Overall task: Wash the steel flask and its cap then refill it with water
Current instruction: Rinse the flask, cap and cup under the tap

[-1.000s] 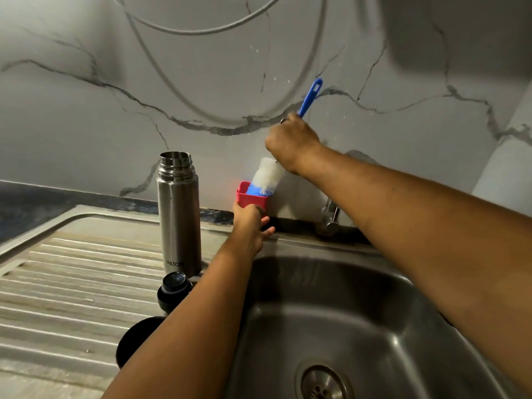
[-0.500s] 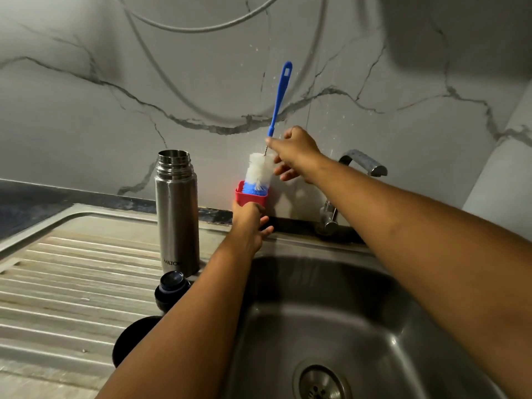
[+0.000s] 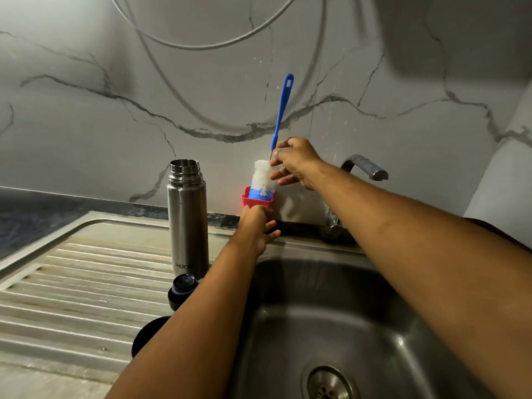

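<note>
The steel flask (image 3: 188,220) stands uncapped and upright on the drainboard (image 3: 72,283), left of the sink. Its dark stopper (image 3: 182,287) lies at its foot, and a black cap (image 3: 145,335) lies nearer to me, partly hidden by my left forearm. A bottle brush (image 3: 262,177) with a blue handle stands bristles-down in a red holder (image 3: 252,200) against the wall. My left hand (image 3: 257,227) holds the front of the red holder. My right hand (image 3: 296,162) pinches the brush's wire stem just above the white bristles, its lower fingers spread.
A metal tap (image 3: 364,167) juts out right of the holder, behind my right forearm. The steel sink basin (image 3: 331,312) with its drain (image 3: 328,384) lies below my arms. A marbled wall with a hanging hose rises behind.
The brush has swung from tilted to nearly upright and sunk into the red holder. My right hand slid down from the blue handle to the wire stem. The left hand stayed.
</note>
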Demonstrator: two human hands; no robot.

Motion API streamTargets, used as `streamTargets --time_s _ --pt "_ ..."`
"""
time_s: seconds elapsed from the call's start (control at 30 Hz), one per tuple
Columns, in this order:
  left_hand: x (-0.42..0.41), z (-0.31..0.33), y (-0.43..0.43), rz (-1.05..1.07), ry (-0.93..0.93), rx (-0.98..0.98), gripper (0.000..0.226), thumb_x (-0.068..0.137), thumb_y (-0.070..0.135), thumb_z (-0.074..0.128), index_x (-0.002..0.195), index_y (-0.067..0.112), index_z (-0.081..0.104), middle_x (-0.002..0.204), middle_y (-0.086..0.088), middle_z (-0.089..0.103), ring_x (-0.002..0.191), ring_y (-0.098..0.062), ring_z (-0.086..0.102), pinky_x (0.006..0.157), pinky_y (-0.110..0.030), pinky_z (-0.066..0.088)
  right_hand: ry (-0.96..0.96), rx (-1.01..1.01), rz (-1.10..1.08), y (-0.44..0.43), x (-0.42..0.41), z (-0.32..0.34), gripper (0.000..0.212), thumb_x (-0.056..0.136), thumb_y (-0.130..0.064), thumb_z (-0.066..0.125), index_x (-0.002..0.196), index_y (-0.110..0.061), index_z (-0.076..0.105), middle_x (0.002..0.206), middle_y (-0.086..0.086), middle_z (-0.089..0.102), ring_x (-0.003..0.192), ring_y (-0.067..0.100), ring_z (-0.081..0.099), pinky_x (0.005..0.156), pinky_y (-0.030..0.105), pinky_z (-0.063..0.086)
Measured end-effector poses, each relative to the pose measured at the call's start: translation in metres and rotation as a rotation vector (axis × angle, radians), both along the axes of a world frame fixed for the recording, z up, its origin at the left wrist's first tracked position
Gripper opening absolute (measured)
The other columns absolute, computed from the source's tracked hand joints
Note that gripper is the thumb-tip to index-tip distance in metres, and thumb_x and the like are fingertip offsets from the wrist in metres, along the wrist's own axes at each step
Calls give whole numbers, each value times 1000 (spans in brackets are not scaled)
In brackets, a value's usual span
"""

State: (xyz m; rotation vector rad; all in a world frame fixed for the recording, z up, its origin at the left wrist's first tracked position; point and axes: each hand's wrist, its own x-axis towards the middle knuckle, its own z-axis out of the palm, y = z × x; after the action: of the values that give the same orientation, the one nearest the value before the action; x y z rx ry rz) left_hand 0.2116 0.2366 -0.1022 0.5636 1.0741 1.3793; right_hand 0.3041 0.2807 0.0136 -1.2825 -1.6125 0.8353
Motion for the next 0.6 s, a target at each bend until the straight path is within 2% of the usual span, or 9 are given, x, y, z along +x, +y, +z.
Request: streamTargets --time_s 0.1,0.2,0.27,0.33,0.4,0.5,0.53,0.6 --pt "2 5 -7 -11 39 -4 56 98 2 50 150 17 39 138 -16 55 123 -35 57 91 -50 56 -10 -18 9 -12 10 -8 48 103 -9 51 150 -18 44 109 9 69 71 22 75 50 27 58" --pt "6 14 -19 -10 96 7 52 98 4 51 147 16 41 135 -16 56 118 -33 58 83 -45 57 -1 -2 17 -26 19 -9 53 102 -9 56 152 -17 42 112 9 68 77 25 77 56 30 62" --pt "6 23 -30 14 156 21 47 99 8 53 145 13 45 132 -16 59 112 -30 62 76 -40 57 10 1 26 -41 24 -7 46 101 -10 57 146 -16 48 112 9 68 78 25 78 60 33 62" --pt "4 32 -48 49 238 60 38 101 14 56 139 14 51 129 -17 62 98 -26 65 65 -34 54 -2 -10 50 -60 26 -11 30 100 -8 57 129 -18 55 112 10 69 77 26 78 62 35 62" --pt "-2 40 -69 80 329 138 31 101 15 57 133 14 57 128 -19 62 86 -22 62 61 -31 50 -32 -22 82 -80 24 -19 22 99 -7 58 117 -19 57 110 12 70 77 27 78 63 36 63" --pt "-19 48 -108 173 483 242 20 101 13 56 118 13 66 120 -17 67 94 -25 65 72 -39 58 -74 -22 135 -110 13 -32 21 99 -9 61 117 -19 59 107 11 68 79 27 77 63 36 64" --pt "-27 51 -122 233 539 285 15 100 14 57 110 15 69 114 -14 69 93 -24 66 77 -43 59 -62 -30 151 -119 7 -37 23 100 -11 62 121 -18 59 106 13 67 81 29 77 66 39 65" --pt "-43 53 -138 370 661 343 13 97 19 60 102 20 72 105 -7 72 92 -20 66 79 -40 58 -34 -68 173 -128 -7 -47 30 99 -16 65 129 -14 58 108 19 66 88 32 75 75 48 64"
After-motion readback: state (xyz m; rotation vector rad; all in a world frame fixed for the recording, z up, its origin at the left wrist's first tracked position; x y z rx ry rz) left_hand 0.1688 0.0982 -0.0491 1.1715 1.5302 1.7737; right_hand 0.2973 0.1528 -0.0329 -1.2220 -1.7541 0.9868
